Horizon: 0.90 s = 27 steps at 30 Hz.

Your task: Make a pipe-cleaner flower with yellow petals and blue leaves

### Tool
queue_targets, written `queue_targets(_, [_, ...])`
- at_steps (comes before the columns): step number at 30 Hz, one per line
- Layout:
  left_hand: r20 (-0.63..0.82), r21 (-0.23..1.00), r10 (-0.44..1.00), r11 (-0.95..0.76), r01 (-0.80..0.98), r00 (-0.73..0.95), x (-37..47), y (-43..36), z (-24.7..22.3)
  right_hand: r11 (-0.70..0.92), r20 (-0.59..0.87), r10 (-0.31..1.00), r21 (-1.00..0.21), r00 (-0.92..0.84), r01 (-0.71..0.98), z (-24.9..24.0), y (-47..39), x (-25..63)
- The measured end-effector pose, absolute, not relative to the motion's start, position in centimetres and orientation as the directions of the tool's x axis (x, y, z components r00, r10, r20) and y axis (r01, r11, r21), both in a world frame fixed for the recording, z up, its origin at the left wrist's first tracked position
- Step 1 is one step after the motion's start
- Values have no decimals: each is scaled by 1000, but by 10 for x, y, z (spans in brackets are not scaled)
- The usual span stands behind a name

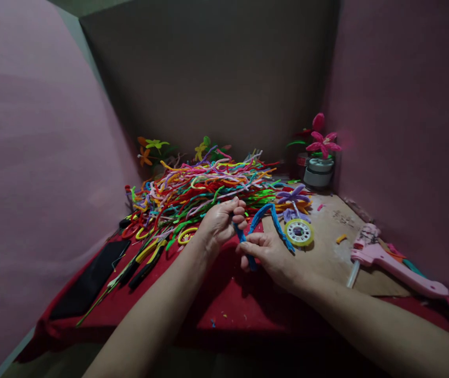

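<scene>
A blue pipe cleaner [264,209] is bent to a peak, and one end hangs down on the right. My left hand [223,221] is closed on its upper part, with the fingers curled in. Lower down, my right hand [268,256] pinches the same blue strand between thumb and fingers. Just right of the hands lies a roll of clear yellowish tape [299,232]. A purple pipe-cleaner flower [292,195] rests behind the tape. Part of the blue strand is hidden inside my fingers.
Behind my hands spreads a large heap of coloured pipe cleaners [209,184]. Yellow-black pliers [148,262] and a black flat object [91,278] lie left. To the right are a cardboard sheet [332,252], a pink glue gun [397,268] and a pink flower [324,143] in a pot.
</scene>
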State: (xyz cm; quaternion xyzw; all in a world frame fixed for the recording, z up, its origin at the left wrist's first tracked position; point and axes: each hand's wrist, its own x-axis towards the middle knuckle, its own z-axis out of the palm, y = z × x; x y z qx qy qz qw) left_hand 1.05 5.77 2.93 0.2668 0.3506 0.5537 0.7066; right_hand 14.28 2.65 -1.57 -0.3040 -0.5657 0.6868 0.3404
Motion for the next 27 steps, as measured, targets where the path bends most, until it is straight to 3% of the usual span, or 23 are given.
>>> queue_targets(8, [-97,924,992,118,-364,76,-11,60,26,-225,-137,843,-968,-520,-109,-15,35,142])
queue_targets(20, [63,954,979,-117,-278,-195,-4,60,15,-334,-205,794,-934,-572,-129,-22,36,140])
queue_targets(27, [72,944,973,-137,-301,-217,0,59,15,-401,-227,743,-904,-629,-147,-31,38,140])
